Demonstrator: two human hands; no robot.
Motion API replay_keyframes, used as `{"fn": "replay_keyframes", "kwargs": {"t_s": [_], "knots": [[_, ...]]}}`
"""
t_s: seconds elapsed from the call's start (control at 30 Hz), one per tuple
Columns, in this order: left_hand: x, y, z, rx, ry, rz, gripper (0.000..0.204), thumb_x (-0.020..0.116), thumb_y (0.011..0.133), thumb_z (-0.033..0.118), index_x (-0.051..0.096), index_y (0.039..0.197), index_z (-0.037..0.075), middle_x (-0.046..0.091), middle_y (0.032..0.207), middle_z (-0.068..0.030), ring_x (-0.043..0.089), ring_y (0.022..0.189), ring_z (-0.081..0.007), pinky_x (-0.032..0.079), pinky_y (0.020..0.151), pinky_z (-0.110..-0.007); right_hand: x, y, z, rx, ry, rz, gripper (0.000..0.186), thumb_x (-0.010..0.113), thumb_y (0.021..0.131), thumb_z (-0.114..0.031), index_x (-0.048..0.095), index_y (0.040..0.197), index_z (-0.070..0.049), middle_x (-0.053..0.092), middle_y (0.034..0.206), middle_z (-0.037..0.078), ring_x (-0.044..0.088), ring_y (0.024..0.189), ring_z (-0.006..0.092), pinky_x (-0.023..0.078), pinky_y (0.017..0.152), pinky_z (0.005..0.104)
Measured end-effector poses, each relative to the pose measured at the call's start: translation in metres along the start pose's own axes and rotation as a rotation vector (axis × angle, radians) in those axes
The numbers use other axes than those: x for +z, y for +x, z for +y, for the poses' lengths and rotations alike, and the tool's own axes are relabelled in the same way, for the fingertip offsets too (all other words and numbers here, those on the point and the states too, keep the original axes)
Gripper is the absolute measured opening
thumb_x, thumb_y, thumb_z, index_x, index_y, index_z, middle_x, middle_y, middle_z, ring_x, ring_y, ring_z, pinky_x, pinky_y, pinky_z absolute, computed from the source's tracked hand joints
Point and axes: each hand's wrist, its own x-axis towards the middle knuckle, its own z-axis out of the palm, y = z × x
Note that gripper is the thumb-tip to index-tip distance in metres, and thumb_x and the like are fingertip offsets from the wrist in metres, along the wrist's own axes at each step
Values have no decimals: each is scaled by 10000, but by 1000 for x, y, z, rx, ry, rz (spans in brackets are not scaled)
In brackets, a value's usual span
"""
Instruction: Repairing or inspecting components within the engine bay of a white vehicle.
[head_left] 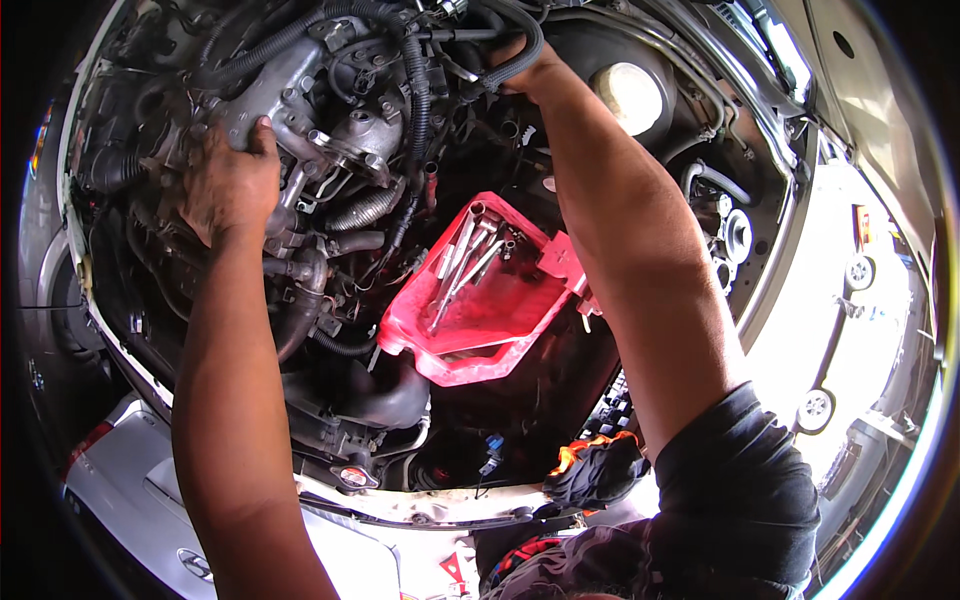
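My left hand point(232, 185) rests on the engine's metal intake manifold point(268, 95), its thumb held apart from the fingers and nothing seen in its grip. Far back in the engine bay, my right hand point(522, 72) reaches in behind a black corrugated hose point(530, 35); its fingers are hidden there. Between my forearms sits a red plastic jug cut open as a tray point(505, 325). Several wrenches point(462, 262) and a few sockets point(509, 247) lie inside it. Neither hand touches the tray.
A white round cap or reservoir point(628, 98) stands right of my right forearm. A radiator cap point(354, 477) is at the front left. A dark cloth with orange trim point(598, 470) lies on the front edge. A silver car point(150, 500) stands at lower left.
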Motion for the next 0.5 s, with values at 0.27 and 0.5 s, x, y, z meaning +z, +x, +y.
{"fn": "replay_keyframes", "kwargs": {"t_s": [0.27,0.5], "knots": [[5,1,-20,12,47,71,693,458,898,643,502,1406,174,571,1365,-132,573,1206,-363,470,958,-501,35,8,3,-263,-385,221,275,663,813,-254,726,1053,-134,697,1115,141,658,1053,317,542,855,376],[3,-1,-16,-19,58,36,710,458,893,653,491,1423,181,556,1385,-133,552,1236,-362,462,977,-499,10,-19,-32,202,326,-207,300,682,855,-331,722,1083,-140,733,991,37,700,816,207,573,681,342]]}}
